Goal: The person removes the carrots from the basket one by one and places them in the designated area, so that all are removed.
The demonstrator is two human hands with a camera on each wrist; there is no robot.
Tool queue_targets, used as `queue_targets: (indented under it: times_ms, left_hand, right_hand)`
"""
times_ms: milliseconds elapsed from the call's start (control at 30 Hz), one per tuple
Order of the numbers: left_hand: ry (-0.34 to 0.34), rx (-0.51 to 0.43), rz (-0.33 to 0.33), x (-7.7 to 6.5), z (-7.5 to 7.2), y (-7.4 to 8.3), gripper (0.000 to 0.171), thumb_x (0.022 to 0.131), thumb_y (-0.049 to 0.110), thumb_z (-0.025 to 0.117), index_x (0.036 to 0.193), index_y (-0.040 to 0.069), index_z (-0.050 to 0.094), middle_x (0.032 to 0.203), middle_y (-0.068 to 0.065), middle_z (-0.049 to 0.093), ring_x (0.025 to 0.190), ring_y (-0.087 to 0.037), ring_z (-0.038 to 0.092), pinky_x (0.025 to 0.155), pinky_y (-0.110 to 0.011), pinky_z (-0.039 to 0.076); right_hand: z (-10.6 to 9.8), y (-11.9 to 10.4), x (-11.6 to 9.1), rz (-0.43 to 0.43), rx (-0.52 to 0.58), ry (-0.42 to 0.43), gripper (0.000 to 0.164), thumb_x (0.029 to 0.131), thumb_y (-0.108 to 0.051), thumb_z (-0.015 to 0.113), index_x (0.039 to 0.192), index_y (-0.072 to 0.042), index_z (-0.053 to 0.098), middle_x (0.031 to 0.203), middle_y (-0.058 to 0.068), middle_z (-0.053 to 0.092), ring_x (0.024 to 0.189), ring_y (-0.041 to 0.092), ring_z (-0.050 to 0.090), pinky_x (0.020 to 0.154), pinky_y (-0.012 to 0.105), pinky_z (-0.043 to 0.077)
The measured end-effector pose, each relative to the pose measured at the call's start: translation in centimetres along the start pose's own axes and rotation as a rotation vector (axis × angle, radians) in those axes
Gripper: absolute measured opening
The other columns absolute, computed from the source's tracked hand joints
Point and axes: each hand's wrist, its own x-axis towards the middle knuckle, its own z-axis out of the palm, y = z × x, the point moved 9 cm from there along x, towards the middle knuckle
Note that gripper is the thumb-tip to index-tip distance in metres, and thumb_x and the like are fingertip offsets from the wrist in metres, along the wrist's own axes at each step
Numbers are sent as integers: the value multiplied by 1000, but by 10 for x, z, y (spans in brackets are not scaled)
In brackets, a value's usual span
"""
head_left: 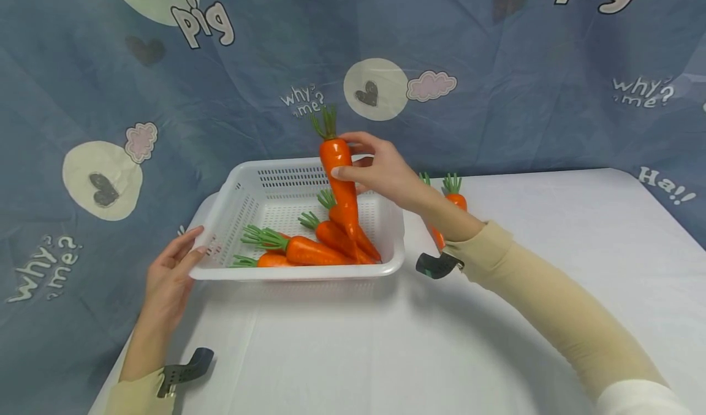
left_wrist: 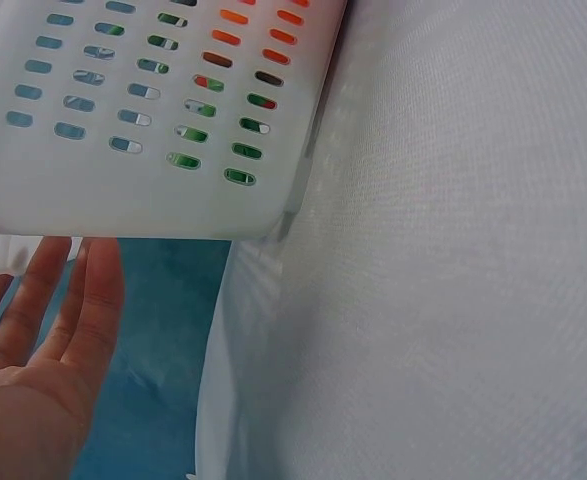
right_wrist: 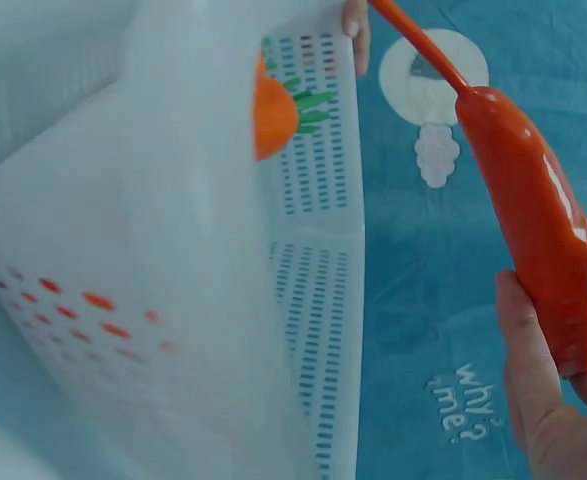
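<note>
Currently: right hand [head_left: 380, 173] grasping a glossy orange, green-topped carrot [head_left: 334, 157], near-vertical, tip down.
Carrot lies just left of the right hand, thumb and fingers pinching its thick upper part; long axis runs down and slightly rightward, over the white perforated plastic basket [head_left: 298, 273]; whether the tip touches the similar carrots inside [head_left: 317, 251], cannot tell. Left hand [head_left: 168, 280], farther from the carrot, touches the basket's left rim, fingers nearly straight.

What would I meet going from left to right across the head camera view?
Left hand, held carrot, right hand, rightmost carrot, "Ha!!" lettering.
</note>
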Motion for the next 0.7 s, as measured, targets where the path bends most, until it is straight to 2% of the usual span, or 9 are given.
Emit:
queue_targets:
  times_ms: [300, 700]
  left_hand:
    - [7, 16, -11, 0, 1, 0, 51, 94, 15, 69, 142, 12, 53, 140, -4, 49, 120, -18, 48, 79, -18, 52]
    - [10, 17, -8, 0, 1, 1, 50, 94, 14, 68, 142, 12, 53, 140, -4, 49, 119, -18, 49, 78, -18, 52]
  right_hand:
    - [-23, 6, -16, 50, 15, 73, 58, 87, -19, 75, 140, -19, 51, 128, 6, 54, 103, 24, 63, 74, 44, 57]
    - [-53, 11, -36, 42, -37, 131, 59, 87, -23, 76, 140, -20, 51, 132, 5, 54, 106, 23, 63, 72, 42, 58]
